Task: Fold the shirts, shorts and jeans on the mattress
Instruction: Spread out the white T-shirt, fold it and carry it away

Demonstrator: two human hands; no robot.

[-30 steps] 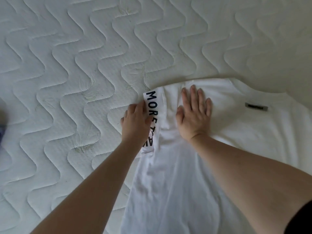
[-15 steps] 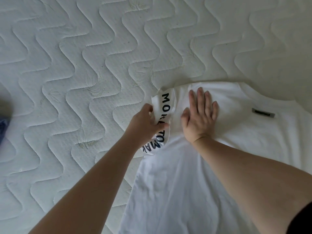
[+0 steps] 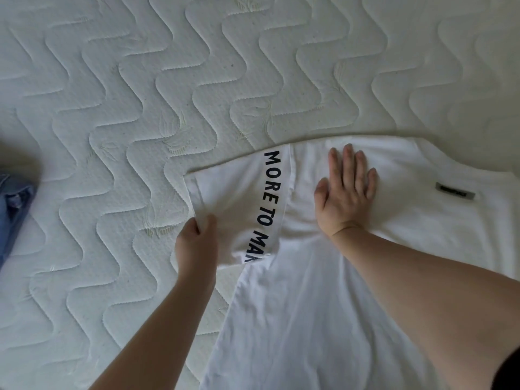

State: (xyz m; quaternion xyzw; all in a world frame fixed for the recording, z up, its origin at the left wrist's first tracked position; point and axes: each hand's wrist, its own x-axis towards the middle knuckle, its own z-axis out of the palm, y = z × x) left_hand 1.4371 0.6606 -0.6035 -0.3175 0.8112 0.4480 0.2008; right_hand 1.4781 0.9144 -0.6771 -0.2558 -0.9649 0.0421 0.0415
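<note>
A white T-shirt lies spread on the quilted white mattress, with a grey label near its collar. Its left sleeve, printed with dark letters "MORE TO MAK", is pulled out flat to the left. My left hand pinches the sleeve's hem corner between thumb and fingers. My right hand lies flat with straight fingers on the shirt's shoulder area, pressing it down just right of the sleeve seam.
A blue denim garment shows at the left edge of the view. The mattress stretches bare above and to the left of the shirt.
My left hand has drawn the sleeve out to the left, unfolding it so more of the lettering shows. My right hand has stayed pressed on the shirt.
</note>
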